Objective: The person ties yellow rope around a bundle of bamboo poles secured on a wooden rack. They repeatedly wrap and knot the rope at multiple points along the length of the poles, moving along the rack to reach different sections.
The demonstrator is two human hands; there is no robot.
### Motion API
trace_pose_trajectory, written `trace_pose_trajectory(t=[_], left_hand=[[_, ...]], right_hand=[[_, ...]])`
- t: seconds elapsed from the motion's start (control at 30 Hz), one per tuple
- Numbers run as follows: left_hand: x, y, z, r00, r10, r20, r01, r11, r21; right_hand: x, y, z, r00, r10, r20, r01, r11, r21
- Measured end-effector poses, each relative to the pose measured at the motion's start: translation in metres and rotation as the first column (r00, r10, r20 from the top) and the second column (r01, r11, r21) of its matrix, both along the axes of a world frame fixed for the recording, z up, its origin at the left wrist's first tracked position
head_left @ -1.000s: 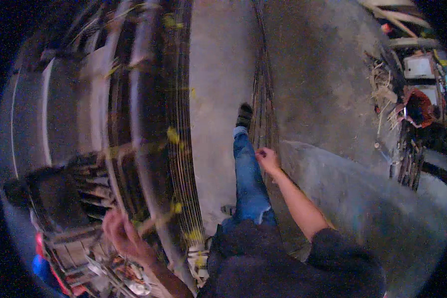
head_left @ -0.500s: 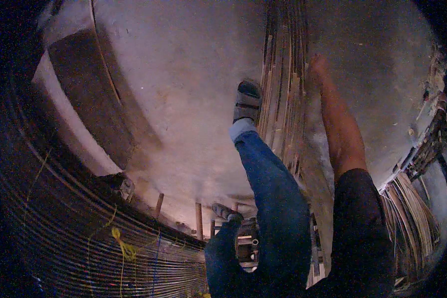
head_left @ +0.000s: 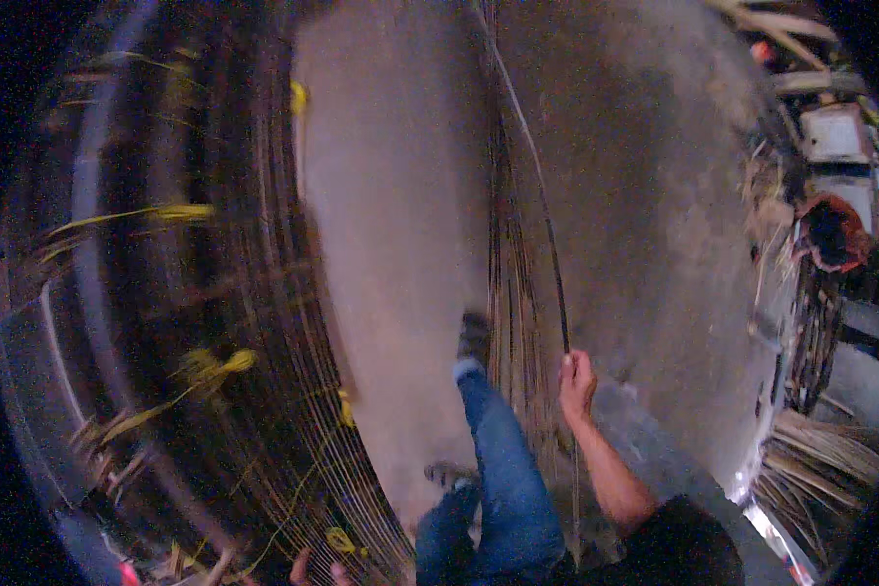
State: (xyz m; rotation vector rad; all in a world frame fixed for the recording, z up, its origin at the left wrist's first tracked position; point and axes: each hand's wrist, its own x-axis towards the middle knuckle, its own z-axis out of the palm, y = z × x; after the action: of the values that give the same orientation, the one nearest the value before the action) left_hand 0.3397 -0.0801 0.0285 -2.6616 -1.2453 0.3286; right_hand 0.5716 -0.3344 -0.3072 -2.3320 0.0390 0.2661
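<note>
Right hand [head_left: 576, 379] clenched on thin strip [head_left: 542, 220], long axis running near to far; left hand [head_left: 313, 568] barely visible, grip unclear, by big coil [head_left: 264, 391].

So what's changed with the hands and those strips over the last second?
The right hand, stretched out flat over the bundle of thin strips half a second ago, has pulled back and now grips a single long strip. The left hand shows only fingertips at the lower edge, by the woven cane frame. The outstretched leg stayed on the floor.
</note>
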Motion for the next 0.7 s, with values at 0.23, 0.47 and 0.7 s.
trace_pose_trajectory(t=[0.23, 0.47, 0.7], left_hand=[[-0.063, -0.173, -0.09, 0.795, 0.251, 0.553, 0.4, 0.468, -0.788], [-0.085, -0.24, 0.005, 0.392, 0.667, 0.634, 0.32, 0.548, -0.773], [-0.235, -0.182, 0.044, 0.377, 0.496, 0.782, 0.192, 0.785, -0.59]], right_hand=[[0.102, 0.198, 0.385, 0.887, 0.049, 0.46, -0.316, 0.79, 0.526], [0.126, 0.293, 0.609, 0.918, 0.071, 0.391, -0.374, 0.487, 0.79], [0.006, 0.363, 0.517, 0.939, 0.11, 0.325, -0.314, 0.659, 0.683]])
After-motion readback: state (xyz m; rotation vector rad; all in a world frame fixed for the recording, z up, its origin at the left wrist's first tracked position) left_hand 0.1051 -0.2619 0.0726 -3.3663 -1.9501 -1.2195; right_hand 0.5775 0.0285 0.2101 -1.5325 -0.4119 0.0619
